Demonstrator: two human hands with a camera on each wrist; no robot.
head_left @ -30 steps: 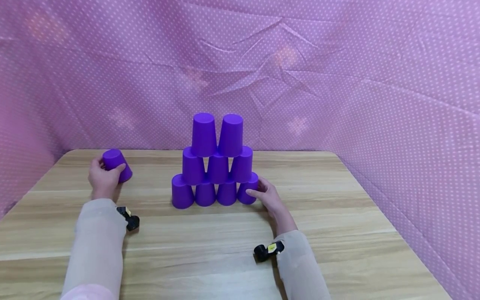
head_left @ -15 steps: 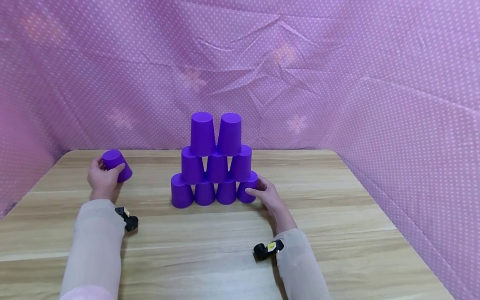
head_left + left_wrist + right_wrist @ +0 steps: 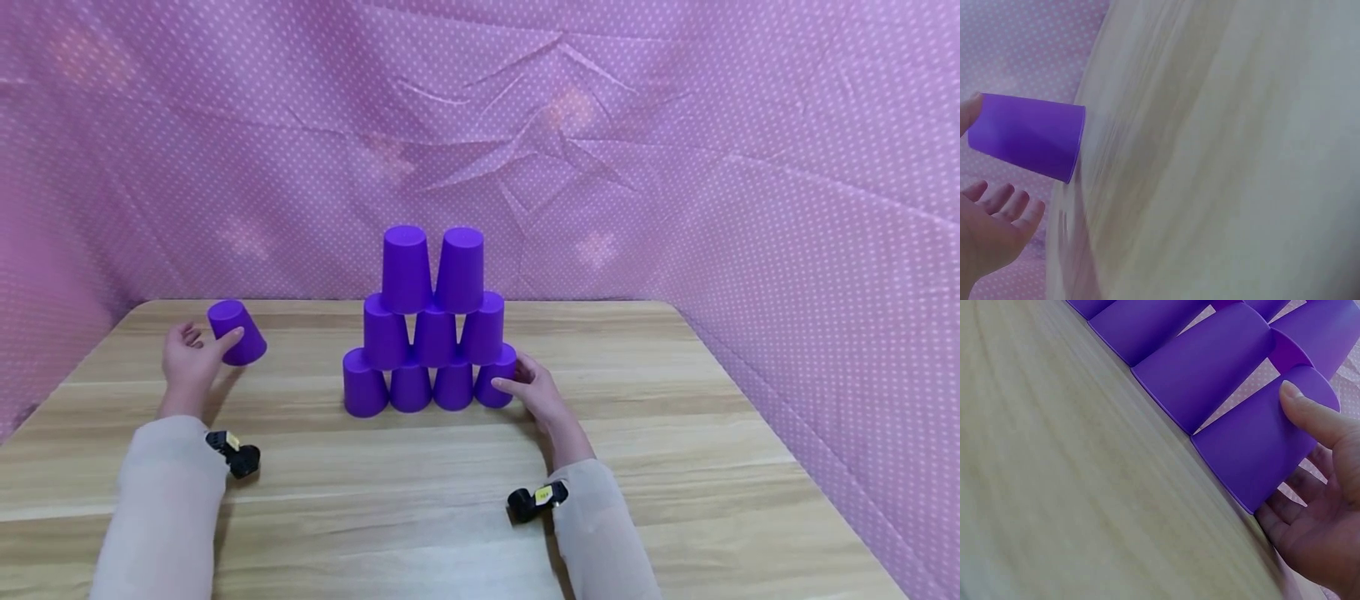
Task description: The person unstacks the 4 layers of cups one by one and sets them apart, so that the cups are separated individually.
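Upside-down purple cups form a pyramid: several in the bottom row [image 3: 410, 387], three in the middle row, two in the top row [image 3: 407, 271]. At the table's far left, a lone purple cup [image 3: 237, 335] stands upside down. Beside it is my left hand [image 3: 190, 360], its fingers [image 3: 1013, 203] apart from the cup wall and its thumb still near or against the cup; I cannot tell which. My right hand [image 3: 538, 392] holds the rightmost bottom-row cup [image 3: 1260, 440], thumb on the near side and fingers around the outer side, their tips partly hidden.
The wooden table [image 3: 420, 500] has rounded far corners. A pink dotted cloth [image 3: 480, 125] hangs behind it and along both sides. Black wrist cameras [image 3: 536, 500] sit on both sleeves.
My left hand has loosened from the lone cup and drawn back left and slightly toward me. That cup stays about where it was. My right hand and the pyramid have not moved.
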